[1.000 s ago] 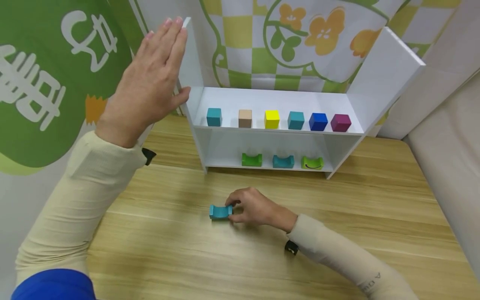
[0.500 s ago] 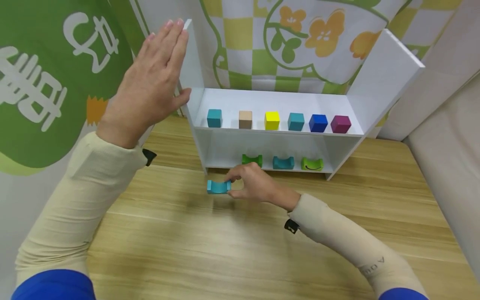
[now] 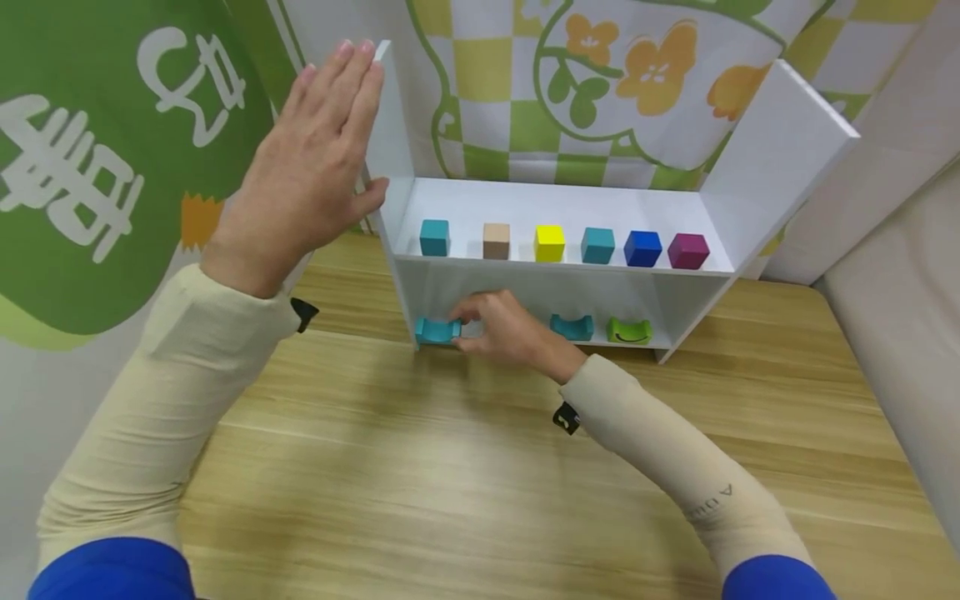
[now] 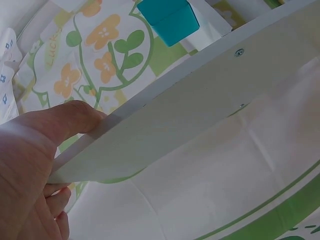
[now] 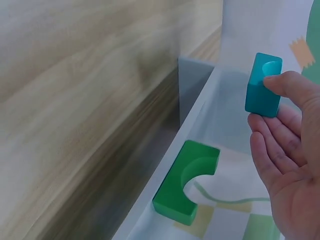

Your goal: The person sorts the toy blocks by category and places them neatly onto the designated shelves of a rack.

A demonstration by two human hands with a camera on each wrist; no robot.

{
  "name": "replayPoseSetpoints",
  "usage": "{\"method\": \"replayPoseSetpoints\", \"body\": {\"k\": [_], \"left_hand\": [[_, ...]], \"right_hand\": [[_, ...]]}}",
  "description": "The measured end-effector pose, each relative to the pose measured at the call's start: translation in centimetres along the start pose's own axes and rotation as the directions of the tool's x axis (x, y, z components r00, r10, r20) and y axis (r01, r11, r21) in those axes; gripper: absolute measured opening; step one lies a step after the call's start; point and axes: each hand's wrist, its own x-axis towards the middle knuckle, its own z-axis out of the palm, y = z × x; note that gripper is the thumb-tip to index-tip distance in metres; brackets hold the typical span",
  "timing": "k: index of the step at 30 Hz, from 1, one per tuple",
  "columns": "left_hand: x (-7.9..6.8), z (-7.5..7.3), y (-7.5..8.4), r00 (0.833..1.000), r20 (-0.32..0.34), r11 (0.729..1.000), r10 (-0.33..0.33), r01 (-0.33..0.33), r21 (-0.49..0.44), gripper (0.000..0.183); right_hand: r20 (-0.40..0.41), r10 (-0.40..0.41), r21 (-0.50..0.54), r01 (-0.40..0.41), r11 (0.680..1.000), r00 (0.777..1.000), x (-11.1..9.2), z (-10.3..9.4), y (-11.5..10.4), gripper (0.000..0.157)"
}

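Observation:
In the head view my right hand (image 3: pixel 510 333) pinches a teal arch block (image 3: pixel 437 332) at the left end of the lower shelf. The right wrist view has the thumb on one face of that block (image 5: pixel 261 95) and the fingers under the other side. A green arch block (image 5: pixel 185 185) lies on the lower board beside this hand, hidden behind it in the head view. My left hand (image 3: pixel 300 158) grips the left side panel of the white shelf (image 3: pixel 555 200). Up close, its thumb (image 4: pixel 75 117) lies across the panel (image 4: pixel 165 110), with fingers behind.
Several cubes stand along the upper board, among them a yellow cube (image 3: pixel 549 243) and a purple cube (image 3: pixel 687 251). Further right on the lower board are another teal arch block (image 3: pixel 572 327) and a light green one (image 3: pixel 629 331). The shelf stands on a wooden table (image 3: pixel 450 467).
My right hand has lifted the teal arch block off the table and carried it forward to the lower shelf's left end. The left hand keeps its hold on the panel.

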Motion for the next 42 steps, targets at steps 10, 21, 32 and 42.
{"method": "replayPoseSetpoints", "body": {"k": [10, 21, 32, 42], "left_hand": [[0.1, 0.2, 0.1, 1.0, 0.013, 1.0, 0.001, -0.001, -0.022, 0.1], [0.1, 0.3, 0.2, 1.0, 0.001, 1.0, 0.004, -0.004, -0.017, 0.099], [0.0, 0.1, 0.1, 1.0, -0.009, 1.0, 0.007, -0.007, -0.008, 0.097], [-0.1, 0.1, -0.1, 1.0, -0.016, 1.0, 0.009, -0.009, 0.011, 0.097]], "right_hand": [[0.038, 0.042, 0.011, -0.043, 0.999, 0.998, 1.4, 0.2, 1.3, 0.033], [0.079, 0.105, -0.042, -0.102, 0.994, 0.991, 1.9, 0.9, 2.2, 0.035], [0.116, 0.141, -0.043, -0.137, 0.99, 0.983, 2.3, 1.2, 2.7, 0.034], [0.136, 0.139, -0.07, -0.13, 0.989, 0.981, 2.7, 1.2, 2.5, 0.036]]}}
